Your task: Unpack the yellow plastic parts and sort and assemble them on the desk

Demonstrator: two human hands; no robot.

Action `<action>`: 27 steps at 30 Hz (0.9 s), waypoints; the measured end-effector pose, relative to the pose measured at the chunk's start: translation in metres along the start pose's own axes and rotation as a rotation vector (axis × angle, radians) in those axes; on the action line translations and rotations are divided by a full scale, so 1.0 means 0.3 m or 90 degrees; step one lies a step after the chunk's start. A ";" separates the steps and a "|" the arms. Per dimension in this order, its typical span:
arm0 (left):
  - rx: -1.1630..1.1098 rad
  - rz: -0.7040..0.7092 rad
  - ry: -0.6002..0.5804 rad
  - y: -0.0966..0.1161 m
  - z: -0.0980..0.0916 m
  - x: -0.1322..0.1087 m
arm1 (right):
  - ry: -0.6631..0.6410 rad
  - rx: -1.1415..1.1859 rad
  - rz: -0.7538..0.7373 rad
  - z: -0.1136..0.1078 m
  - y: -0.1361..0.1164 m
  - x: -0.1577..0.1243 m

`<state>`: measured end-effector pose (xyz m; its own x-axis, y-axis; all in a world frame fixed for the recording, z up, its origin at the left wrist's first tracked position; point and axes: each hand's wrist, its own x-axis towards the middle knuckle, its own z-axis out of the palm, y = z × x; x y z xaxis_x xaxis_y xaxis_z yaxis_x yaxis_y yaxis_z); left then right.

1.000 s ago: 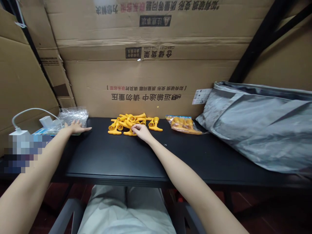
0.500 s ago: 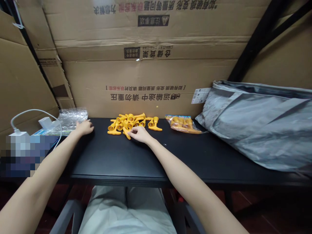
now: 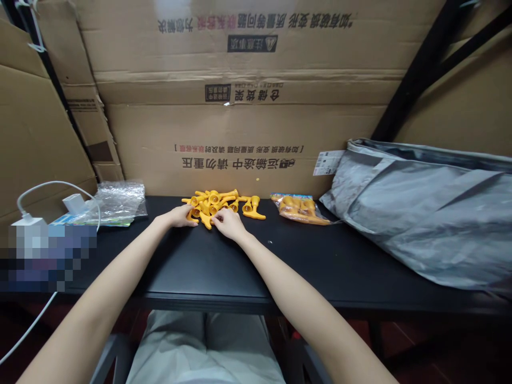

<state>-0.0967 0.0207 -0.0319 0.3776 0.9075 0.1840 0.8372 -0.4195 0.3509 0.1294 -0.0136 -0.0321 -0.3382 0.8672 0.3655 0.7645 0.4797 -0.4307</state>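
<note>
A pile of yellow plastic T-shaped pieces (image 3: 214, 198) with cup-like ends lies on the black table against the cardboard. My left hand (image 3: 181, 216) is at the pile's left edge, its fingers and thumb closed around one yellow piece (image 3: 192, 219). My right hand (image 3: 229, 224) reaches the front of the pile, thumb and fingers pinching the end of another yellow piece (image 3: 206, 221). That piece still rests on the table. Just right of the pile lies a separate yellow piece (image 3: 256, 209). My fingers partly hide the pieces they hold.
A clear bag of yellow pieces (image 3: 300, 208) lies to the right, beside a large grey bag (image 3: 416, 213). Clear plastic wrap (image 3: 122, 200) and a white charger with a cable (image 3: 30, 234) are at the left. Printed cardboard (image 3: 240, 122) stands behind the black table (image 3: 188, 272).
My left hand has moved right, from beside the plastic wrap to the pile's left edge, and closed on a yellow piece. The right hand stays nearly in place on its piece.
</note>
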 end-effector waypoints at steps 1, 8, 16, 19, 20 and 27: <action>0.011 -0.007 -0.011 0.000 0.009 0.008 | 0.010 -0.004 0.006 0.001 0.001 0.001; 0.062 -0.027 0.101 -0.010 0.092 0.008 | 0.039 0.042 0.093 -0.010 0.006 0.006; 0.026 0.001 0.191 -0.032 0.135 -0.003 | -0.056 0.022 0.115 -0.030 0.008 0.006; 0.020 0.006 0.190 -0.026 0.134 -0.006 | -0.053 0.009 0.141 -0.025 0.000 0.008; 0.020 0.007 0.188 -0.024 0.133 -0.007 | -0.045 0.006 0.153 -0.020 -0.001 0.010; 0.023 0.004 0.177 -0.020 0.127 -0.010 | 0.048 0.091 0.192 0.031 0.077 0.043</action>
<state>-0.0877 0.0213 -0.0694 0.2639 0.8620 0.4327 0.8504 -0.4197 0.3174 0.1375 0.0099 -0.0450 -0.0637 0.9631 0.2615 0.7370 0.2221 -0.6384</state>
